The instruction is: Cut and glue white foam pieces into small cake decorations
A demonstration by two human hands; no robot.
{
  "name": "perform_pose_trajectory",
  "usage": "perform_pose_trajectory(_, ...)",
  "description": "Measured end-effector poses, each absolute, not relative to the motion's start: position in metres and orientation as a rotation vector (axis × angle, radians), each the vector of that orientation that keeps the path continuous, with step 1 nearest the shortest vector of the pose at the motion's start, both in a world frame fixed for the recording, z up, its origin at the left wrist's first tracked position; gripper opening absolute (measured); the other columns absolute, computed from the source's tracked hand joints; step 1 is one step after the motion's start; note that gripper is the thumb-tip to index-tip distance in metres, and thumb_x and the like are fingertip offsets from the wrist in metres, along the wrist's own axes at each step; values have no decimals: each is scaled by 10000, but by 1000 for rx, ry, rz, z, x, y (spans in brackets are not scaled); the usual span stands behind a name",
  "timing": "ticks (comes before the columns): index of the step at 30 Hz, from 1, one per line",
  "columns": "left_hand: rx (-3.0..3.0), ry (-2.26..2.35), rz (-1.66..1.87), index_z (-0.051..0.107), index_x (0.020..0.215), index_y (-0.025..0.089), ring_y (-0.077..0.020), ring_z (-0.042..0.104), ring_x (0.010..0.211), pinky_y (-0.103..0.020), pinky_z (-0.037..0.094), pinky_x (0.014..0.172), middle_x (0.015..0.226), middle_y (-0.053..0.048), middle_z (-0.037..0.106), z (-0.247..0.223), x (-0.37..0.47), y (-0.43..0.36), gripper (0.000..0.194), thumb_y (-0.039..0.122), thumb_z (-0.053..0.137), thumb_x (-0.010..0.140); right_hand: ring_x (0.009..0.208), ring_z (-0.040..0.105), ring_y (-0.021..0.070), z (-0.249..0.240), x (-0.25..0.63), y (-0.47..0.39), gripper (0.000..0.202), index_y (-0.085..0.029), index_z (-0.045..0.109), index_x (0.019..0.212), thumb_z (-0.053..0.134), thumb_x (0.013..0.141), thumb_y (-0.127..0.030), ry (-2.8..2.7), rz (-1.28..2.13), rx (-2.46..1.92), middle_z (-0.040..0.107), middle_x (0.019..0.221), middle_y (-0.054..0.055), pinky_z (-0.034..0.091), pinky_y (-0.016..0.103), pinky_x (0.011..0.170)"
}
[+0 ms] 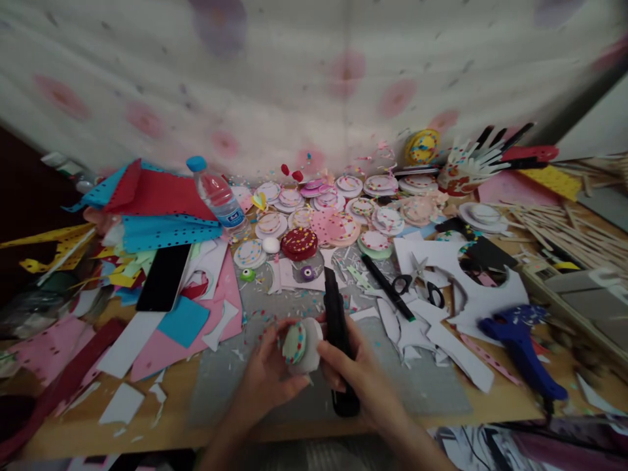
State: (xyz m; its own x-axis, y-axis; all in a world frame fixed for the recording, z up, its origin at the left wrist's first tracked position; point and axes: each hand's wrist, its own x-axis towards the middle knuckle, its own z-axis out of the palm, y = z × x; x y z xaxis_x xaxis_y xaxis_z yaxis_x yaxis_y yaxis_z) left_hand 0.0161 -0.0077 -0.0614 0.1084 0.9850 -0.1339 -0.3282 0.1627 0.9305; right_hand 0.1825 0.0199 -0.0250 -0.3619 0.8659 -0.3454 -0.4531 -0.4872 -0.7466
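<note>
Our left hand (269,369) curves around a small round piece (311,350), its fingers at the far side and its thumb under the near edge. Our right hand (356,366) wraps its fingers about a long black tool (335,314), while its thumb presses on the white edge of the same piece (how the fingertips sit behind it, we cannot tell). The piece has a thick white part and a pale green disc, ringed with coloured dots, facing left; we hold it tilted above the grey mat (210,392), near the table's front edge. The black tool points away from us, just right of the piece. Beyond our hands, on the mat, lie a purple eye-like bead (307,273) and a green one (247,275), with a dark red dotted disc (299,243) behind them. To our right a black marker (387,286) slants beside scissors (420,281) resting on cut white paper, and further out lies a blue glue gun (523,340). To our left a dark phone (164,278) lies near a blue paper square (183,320). At the back, many decorated discs crowd between a clear bottle (214,193) and a cup of pens (456,181), before a flowered curtain (294,78).
</note>
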Motion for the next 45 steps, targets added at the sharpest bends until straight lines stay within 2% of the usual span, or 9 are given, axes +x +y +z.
perform_pose_trajectory(5, 872, 1126, 1105, 619, 1190, 236, -300, 583, 1159, -398, 482, 965, 1240, -95, 641, -51, 13, -14, 648, 288, 848, 586, 406, 322, 30, -27, 175, 12, 366, -226, 527, 1078, 633, 847, -490, -837, 1938, -971, 458, 632, -92, 255, 149, 371)
perform_pose_trajectory(7, 811, 1203, 1111, 640, 1168, 227, -294, 598, 1115, -379, 493, 934, 1213, -91, 654, -55, 8, -20, 634, 336, 845, 578, 454, 415, 61, -29, 183, 8, 353, -220, 552, 1088, 521, 907, -521, -1017, 1810, -1089, 519, 684, -52, 337, 169, 404)
perform_pose_trajectory(10, 675, 1192, 1148, 648, 1170, 256, -243, 620, 1028, -322, 506, 874, 1214, -64, 649, -61, 4, -27, 631, 363, 840, 579, 682, 602, 144, -32, 204, 1, 325, -227, 575, 1157, 447, 958, -451, -1497, 1450, -1231, 630, 839, 23, 492, 234, 590)
perform_pose_trajectory(14, 642, 1081, 1156, 666, 1132, 260, -180, 618, 898, -253, 507, 776, 1079, -40, 666, -63, 7, -28, 609, 344, 858, 560, 931, 663, 200, -31, 223, -6, 304, -253, 513, 1257, 477, 960, -305, -2050, 1017, -1129, 684, 1040, 66, 522, 281, 773)
perform_pose_trajectory(23, 510, 1018, 1162, 662, 1087, 206, -134, 529, 730, -218, 456, 634, 885, -19, 605, -53, 13, -28, 767, 431, 924, 402, 806, 684, 213, -19, 221, -16, 332, -217, 470, 1284, 463, 965, -307, -2316, 733, -1095, 680, 970, 93, 536, 287, 642)
perform_pose_trajectory(26, 474, 1018, 1191, 664, 1066, 201, -124, 504, 718, -203, 423, 600, 899, -20, 595, -54, 13, -28, 741, 402, 926, 403, 751, 675, 203, -18, 221, -16, 342, -210, 474, 1286, 478, 958, -308, -2332, 730, -1100, 667, 899, 71, 528, 289, 617)
perform_pose_trajectory(32, 456, 1044, 1204, 657, 1046, 199, -140, 500, 755, -207, 412, 611, 898, -18, 598, -54, 13, -28, 754, 408, 931, 376, 769, 673, 196, -17, 222, -17, 349, -221, 484, 1286, 502, 946, -295, -2329, 795, -1093, 667, 917, 61, 519, 281, 628)
perform_pose_trajectory(38, 606, 1079, 1192, 653, 1049, 188, -137, 497, 722, -205, 391, 570, 901, -21, 596, -60, 10, -30, 708, 454, 896, 439, 726, 651, 183, -16, 220, -17, 336, -217, 484, 1274, 509, 945, -280, -2306, 820, -1066, 652, 858, 49, 493, 266, 592)
perform_pose_trajectory(45, 643, 1122, 1181, 668, 1067, 214, -214, 571, 793, -275, 455, 609, 989, -63, 642, -63, 6, -30, 745, 493, 881, 410, 724, 654, 183, -19, 220, -18, 333, -219, 501, 1271, 512, 946, -292, -2265, 860, -1074, 661, 859, 55, 496, 272, 594)
